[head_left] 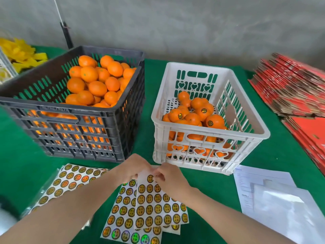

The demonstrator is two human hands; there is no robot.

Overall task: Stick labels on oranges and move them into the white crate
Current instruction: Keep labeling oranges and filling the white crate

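Note:
A dark grey crate (109, 118) at the left is heaped with unlabelled oranges (96, 87). To its right, the white crate (209, 131) holds several oranges (202, 111) with round gold labels on them. In front of both crates a sheet of round gold labels (158, 205) lies on top of other sheets on the green table. My left hand (131, 169) pinches the sheet's top edge. My right hand (169, 177) pinches at a label close to that same edge, fingers curled. Neither hand holds an orange.
More label sheets (70, 180) lie at the left in clear wrapping. White papers and a clear bag (274, 196) lie at the right. Flat red cartons (295, 88) are stacked at the far right. Yellow items (22, 55) sit at the far left.

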